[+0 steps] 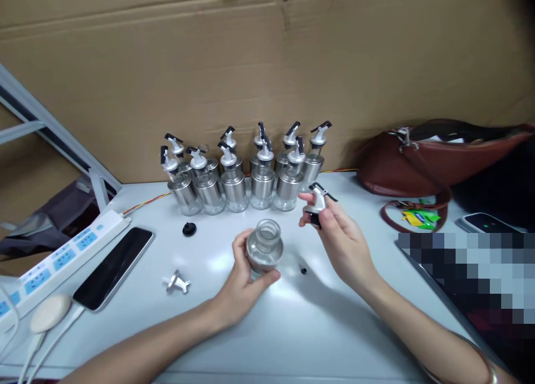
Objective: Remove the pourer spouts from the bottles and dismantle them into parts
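Head view. The left hand is gripping a glass bottle with a steel-sleeved shoulder, fingers and thumb closed around its lower body; the bottle is standing upright on the white table, its open neck uncovered and facing up. The right hand is holding a pourer cap — white spout, black lever — pinched between thumb and fingertips, raised just to the right of the bottle's mouth and slightly above it, not touching the bottle. The two hands are sitting near each other but apart, the bottle lying between them and closer to the left palm.

Behind the hands, a cluster of finished bottles, each already carrying a pourer, is standing in two rough rows against the cardboard wall. On the table to the left of the held bottle, a black stopper and a loose metal spout are lying well apart from each other; a small black bit is lying between the two wrists. Farther left, a dark phone is lying beside a white power strip. At right, a brown leather bag is resting against the wall, with green-and-yellow sachets just in front of it.
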### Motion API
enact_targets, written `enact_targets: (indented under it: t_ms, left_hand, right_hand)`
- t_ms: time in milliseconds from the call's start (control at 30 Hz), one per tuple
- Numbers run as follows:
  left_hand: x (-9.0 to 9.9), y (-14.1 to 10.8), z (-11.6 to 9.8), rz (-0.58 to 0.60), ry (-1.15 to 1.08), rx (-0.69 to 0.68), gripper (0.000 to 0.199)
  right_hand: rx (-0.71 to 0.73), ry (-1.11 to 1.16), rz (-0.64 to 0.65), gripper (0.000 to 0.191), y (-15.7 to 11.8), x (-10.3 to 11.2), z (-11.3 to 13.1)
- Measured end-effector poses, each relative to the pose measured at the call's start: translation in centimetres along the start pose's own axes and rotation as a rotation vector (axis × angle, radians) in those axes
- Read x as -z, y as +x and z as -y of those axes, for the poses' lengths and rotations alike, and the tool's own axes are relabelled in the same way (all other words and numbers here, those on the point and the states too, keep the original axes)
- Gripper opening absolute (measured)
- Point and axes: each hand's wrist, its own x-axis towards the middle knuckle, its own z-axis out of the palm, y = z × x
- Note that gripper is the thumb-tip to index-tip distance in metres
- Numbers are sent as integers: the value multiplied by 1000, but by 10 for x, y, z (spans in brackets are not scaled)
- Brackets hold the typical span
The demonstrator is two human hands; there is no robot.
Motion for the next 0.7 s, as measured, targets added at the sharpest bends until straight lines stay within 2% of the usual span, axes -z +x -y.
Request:
enact_targets:
  t_ms: [100, 267, 367, 433, 567, 700]
  left_hand:
    - [7, 7, 3, 10, 80, -5, 68]
    - [9, 10, 8, 112, 305, -65, 84]
    - [10, 10, 8, 159, 423, -61, 81]
    - [10, 10, 7, 192, 463, -56, 75]
    - [12, 11, 12, 244, 499, -88, 68]
    - [12, 11, 14, 266, 549, -124, 68]
  right_hand:
    - [27, -28, -34, 37, 2, 4, 0]
    - [137, 78, 36, 16, -11, -3, 0]
    - [175, 2, 45, 7, -17, -4, -5]
    - [201, -97, 53, 11, -19, -3, -8]
    - [332, -375, 43, 43, -19, -4, -6]
    - [454, -612, 5, 43, -16, -4, -1]
